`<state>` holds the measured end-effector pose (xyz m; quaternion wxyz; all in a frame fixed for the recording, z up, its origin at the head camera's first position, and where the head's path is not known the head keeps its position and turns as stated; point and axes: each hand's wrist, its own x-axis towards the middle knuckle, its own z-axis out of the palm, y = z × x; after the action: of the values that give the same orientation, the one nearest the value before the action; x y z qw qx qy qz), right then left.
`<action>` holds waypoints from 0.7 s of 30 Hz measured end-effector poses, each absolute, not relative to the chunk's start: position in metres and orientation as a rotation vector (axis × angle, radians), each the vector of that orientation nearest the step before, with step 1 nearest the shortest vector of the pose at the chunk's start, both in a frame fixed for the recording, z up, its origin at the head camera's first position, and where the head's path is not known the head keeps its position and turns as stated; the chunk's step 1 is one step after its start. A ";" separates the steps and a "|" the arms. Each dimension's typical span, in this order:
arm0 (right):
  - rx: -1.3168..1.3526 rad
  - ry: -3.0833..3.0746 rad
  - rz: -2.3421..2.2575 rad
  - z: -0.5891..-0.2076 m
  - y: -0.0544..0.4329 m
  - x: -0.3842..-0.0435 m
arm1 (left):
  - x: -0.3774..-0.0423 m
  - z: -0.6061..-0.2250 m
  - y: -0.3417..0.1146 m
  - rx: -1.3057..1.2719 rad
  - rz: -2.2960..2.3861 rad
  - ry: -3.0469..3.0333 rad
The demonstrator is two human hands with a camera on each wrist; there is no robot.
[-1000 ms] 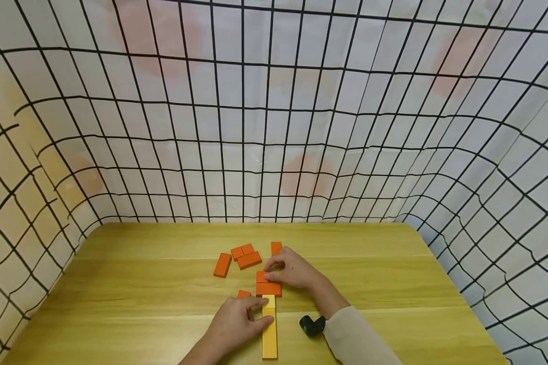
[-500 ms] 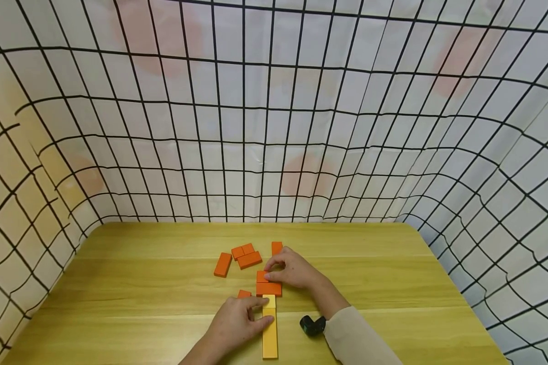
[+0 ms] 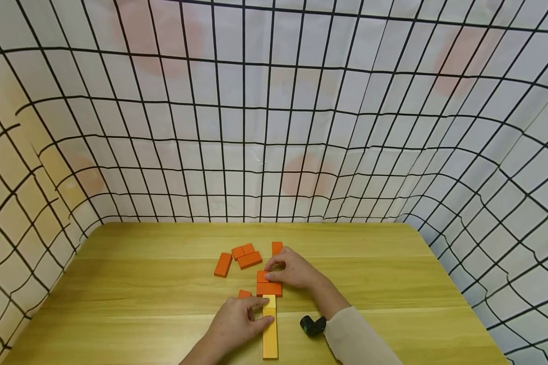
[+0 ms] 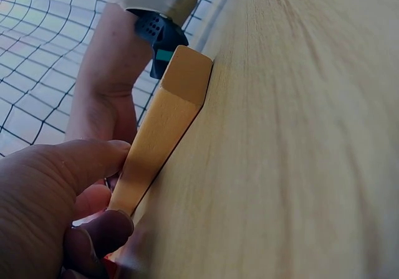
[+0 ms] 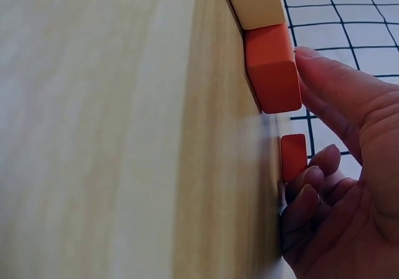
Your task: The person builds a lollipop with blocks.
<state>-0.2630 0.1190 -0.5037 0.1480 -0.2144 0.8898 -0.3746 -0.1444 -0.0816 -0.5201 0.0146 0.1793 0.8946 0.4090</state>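
A long yellow block point(image 3: 270, 339) lies on the table, a short pale yellow block point(image 3: 272, 303) at its far end. My left hand point(image 3: 237, 320) holds this yellow pair, thumb on the long block and index finger on the short one. Just beyond, a wide orange block point(image 3: 269, 290) lies crosswise, with a smaller orange block point(image 3: 261, 277) behind it. My right hand point(image 3: 297, 271) pinches the smaller one between thumb and index finger. In the right wrist view an orange block point(image 5: 271, 67) meets a pale yellow one, and my other fingers point(image 5: 305, 195) are curled.
Loose orange blocks lie further back: one single point(image 3: 223, 264), a cluster point(image 3: 249, 260), and one behind my right hand point(image 3: 276, 248). Another orange block point(image 3: 244, 294) is partly hidden by my left hand. A black device point(image 3: 312, 326) sits at my right wrist.
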 end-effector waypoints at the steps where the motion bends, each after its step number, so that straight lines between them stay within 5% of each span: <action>1: -0.624 2.561 -1.079 -0.504 0.119 -0.263 | -0.144 -0.520 -0.081 0.556 1.277 2.780; 21: -0.664 2.558 -1.122 -0.506 0.122 -0.263 | -0.144 -0.519 -0.082 0.564 1.264 2.782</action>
<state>-0.2634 0.1221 -0.5065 0.1350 -0.2292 0.8828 -0.3872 -0.1440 -0.0818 -0.5194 0.0174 0.1814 0.8952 0.4067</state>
